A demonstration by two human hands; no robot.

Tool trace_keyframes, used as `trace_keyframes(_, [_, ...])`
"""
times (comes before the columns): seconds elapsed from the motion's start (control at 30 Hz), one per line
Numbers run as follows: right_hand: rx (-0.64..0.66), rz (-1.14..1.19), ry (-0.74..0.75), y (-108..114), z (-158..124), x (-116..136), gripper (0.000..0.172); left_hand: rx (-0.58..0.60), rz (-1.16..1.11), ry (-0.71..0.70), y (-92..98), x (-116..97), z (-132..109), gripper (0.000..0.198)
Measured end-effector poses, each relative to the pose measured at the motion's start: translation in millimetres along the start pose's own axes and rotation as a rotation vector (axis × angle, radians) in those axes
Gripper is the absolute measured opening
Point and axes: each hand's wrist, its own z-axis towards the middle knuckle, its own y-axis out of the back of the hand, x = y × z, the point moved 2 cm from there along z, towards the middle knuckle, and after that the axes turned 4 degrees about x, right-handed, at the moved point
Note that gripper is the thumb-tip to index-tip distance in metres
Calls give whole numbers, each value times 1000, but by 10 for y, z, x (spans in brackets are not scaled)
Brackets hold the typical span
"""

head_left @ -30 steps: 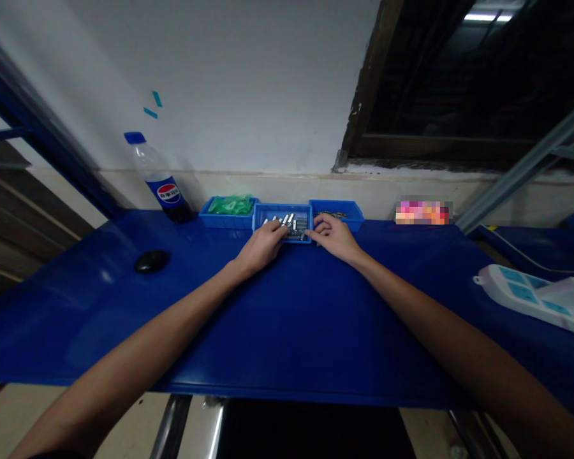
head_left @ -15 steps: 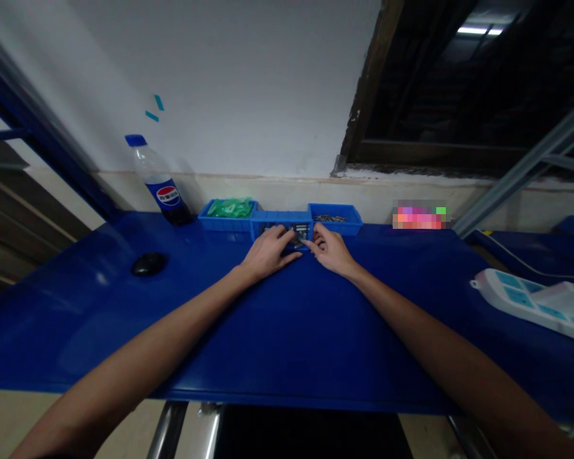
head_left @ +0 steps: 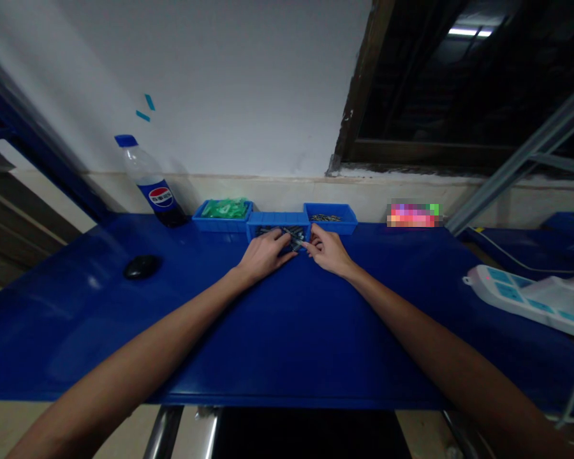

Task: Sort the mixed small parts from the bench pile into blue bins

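Observation:
A blue bin [head_left: 278,218] lies with its mouth facing me at the back of the table, with dark, slim metal pieces [head_left: 294,233] heaped inside. My left hand [head_left: 263,252] rests at the front of this bin, its fingers over the pieces and its thumb apart from them along the lower edge. Whether a piece is between its fingers is hidden. Closed around the bin's right side, my right hand [head_left: 329,252] has curled fingers outside the wall and its thumb at the mouth.
A blue bin [head_left: 220,225] of green plastic pieces [head_left: 226,208] is on the left, another bin [head_left: 342,227] with thin metal pieces on the right. A cola bottle [head_left: 160,197] and black mouse [head_left: 141,267] stand left. A power strip [head_left: 516,296] and pixelated item [head_left: 411,214] are right.
The whole view has shifted slightly, so things appear a little further left. More of the metal pieces shows above my left fingers. Both hands stay at the middle bin.

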Motion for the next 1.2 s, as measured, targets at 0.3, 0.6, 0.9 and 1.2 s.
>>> trace_keyframes(0.3, [-17,-75,66,14,-16,40,7,38,8,12,3,-18,7,28])
trace_keyframes(0.6, [47,-113,46,71,-46,142,6,20,-40,8,-4,-3,-30,38])
trace_keyframes(0.9, [84,-131,116,139,-81,160,10,-7,-60,-40,12,-34,-82,71])
trace_keyframes(1.2, [86,-285,190,157,-113,214,13,96,-178,-161,155,-108,-106,47])
